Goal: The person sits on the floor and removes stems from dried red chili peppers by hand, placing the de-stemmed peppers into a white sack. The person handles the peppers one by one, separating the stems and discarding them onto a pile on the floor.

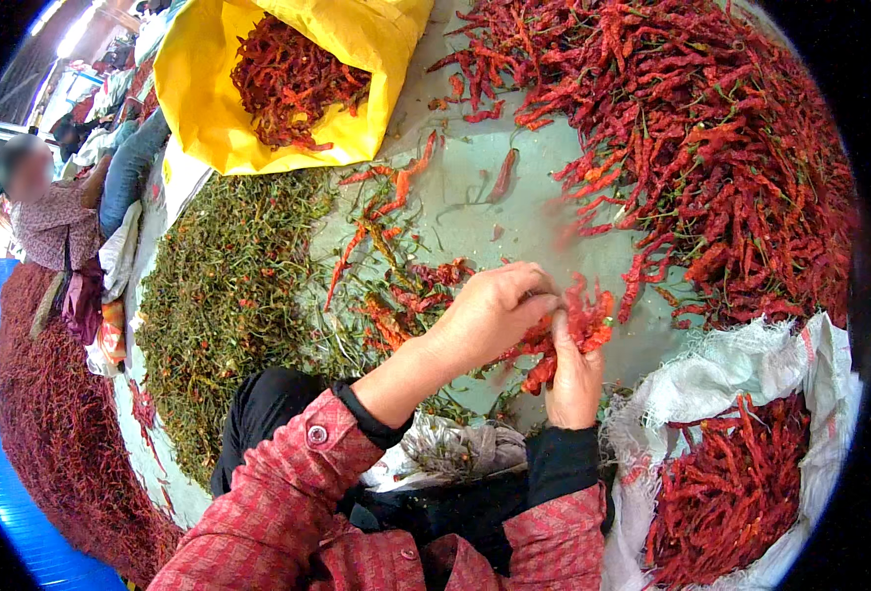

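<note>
A bunch of dried red chili peppers is held in my right hand, thumb on top. My left hand is at the bunch from the left, its fingertips bent close to my right thumb; whether it pinches a pepper or a stem cannot be told. Beneath and left of the hands, loose chilies and broken pieces lie on the pale sheet. One single chili with its stem lies farther up. A large pile of stemmed red chilies spreads at the upper right.
A yellow sack with chilies stands at the top left. Green stems form a heap at left. A white woven sack holding chilies is at lower right. Beyond, at far left, are another person and a long chili heap.
</note>
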The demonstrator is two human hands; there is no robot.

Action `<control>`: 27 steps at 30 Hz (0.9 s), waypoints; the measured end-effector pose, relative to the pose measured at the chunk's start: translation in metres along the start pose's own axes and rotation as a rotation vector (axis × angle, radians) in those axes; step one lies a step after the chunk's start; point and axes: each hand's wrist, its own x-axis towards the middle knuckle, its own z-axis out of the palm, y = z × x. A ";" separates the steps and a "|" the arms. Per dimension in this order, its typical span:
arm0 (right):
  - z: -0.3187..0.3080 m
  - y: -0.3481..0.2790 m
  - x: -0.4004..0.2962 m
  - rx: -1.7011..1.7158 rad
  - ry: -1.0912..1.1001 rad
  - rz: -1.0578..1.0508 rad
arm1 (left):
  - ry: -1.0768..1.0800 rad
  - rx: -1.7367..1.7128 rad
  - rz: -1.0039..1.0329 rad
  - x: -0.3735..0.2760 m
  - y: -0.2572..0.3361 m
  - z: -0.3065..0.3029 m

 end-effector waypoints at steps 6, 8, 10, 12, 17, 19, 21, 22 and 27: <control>-0.005 -0.009 -0.010 -0.333 -0.332 -0.047 | -0.048 0.070 0.086 -0.019 0.001 -0.015; -0.007 -0.001 -0.011 -0.332 -0.350 -0.050 | -0.021 0.092 -0.055 -0.024 0.008 -0.015; -0.006 0.000 -0.013 -0.319 -0.335 -0.084 | 0.001 0.081 -0.142 -0.026 0.009 -0.013; -0.006 0.000 -0.012 -0.265 -0.312 -0.093 | 0.175 0.152 0.116 -0.026 0.013 -0.004; -0.012 -0.004 -0.016 -0.043 -0.370 -0.045 | 0.241 0.285 -0.199 -0.003 -0.016 -0.047; -0.008 -0.024 -0.005 0.320 -0.096 -0.033 | -0.289 0.911 0.024 -0.019 -0.041 -0.045; -0.016 -0.030 0.006 0.502 0.144 -0.069 | -0.126 0.833 -0.204 -0.028 -0.035 -0.016; -0.012 -0.035 0.004 0.440 0.152 -0.102 | -0.117 0.866 -0.107 -0.029 -0.029 -0.009; -0.017 -0.023 0.008 0.288 0.193 -0.101 | -0.205 0.791 -0.236 -0.036 -0.040 0.043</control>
